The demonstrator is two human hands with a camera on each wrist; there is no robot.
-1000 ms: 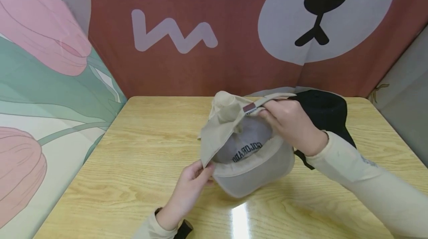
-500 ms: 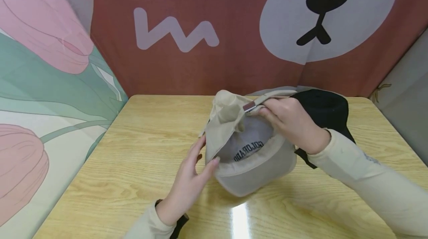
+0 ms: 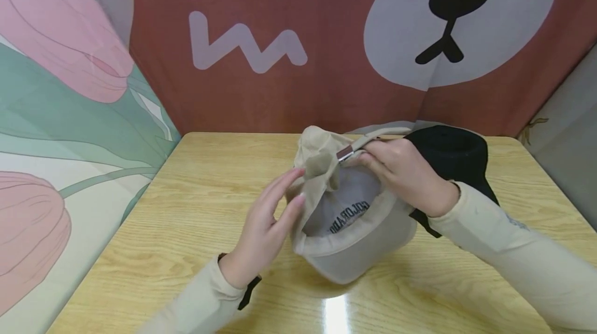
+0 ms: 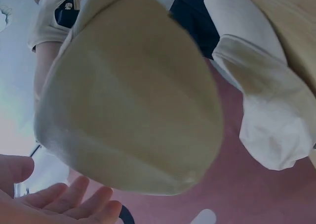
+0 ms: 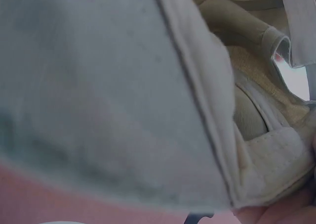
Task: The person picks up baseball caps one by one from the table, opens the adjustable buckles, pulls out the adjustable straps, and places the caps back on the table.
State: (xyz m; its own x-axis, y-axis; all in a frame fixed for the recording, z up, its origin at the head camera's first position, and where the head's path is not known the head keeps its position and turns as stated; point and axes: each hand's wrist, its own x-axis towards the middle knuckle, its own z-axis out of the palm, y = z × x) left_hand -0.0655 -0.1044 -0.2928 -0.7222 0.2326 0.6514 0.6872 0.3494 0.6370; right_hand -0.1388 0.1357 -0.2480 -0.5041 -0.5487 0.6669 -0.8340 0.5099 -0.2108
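Observation:
A beige cap [image 3: 359, 259] is held tilted above the table, its inside facing me and its brim toward me. Mirrored COLORADO lettering [image 3: 349, 216] shows on its inner panel. My right hand [image 3: 404, 176] grips the back edge beside the strap [image 3: 378, 137] with its metal buckle [image 3: 345, 154]. My left hand [image 3: 261, 225] is at the cap's left side, fingers spread and gently bent; contact is unclear. The brim [image 4: 133, 100] fills much of the left wrist view, above the left fingers [image 4: 94, 204]. In the right wrist view, the brim [image 5: 98, 95] hides most of the right hand.
A black hat [image 3: 450, 152] lies at the back right, partly behind my right hand. Another pale cap shape [image 4: 271, 105] shows in the left wrist view; whether it is separate cannot be told. The wooden table [image 3: 186, 220] meets a printed cloth [image 3: 261, 100] at the back.
My left hand has let go of the cap's left edge, moved up along it and spread its fingers. The left edge has folded inward and the brim has tipped slightly lower. The right hand keeps its grip.

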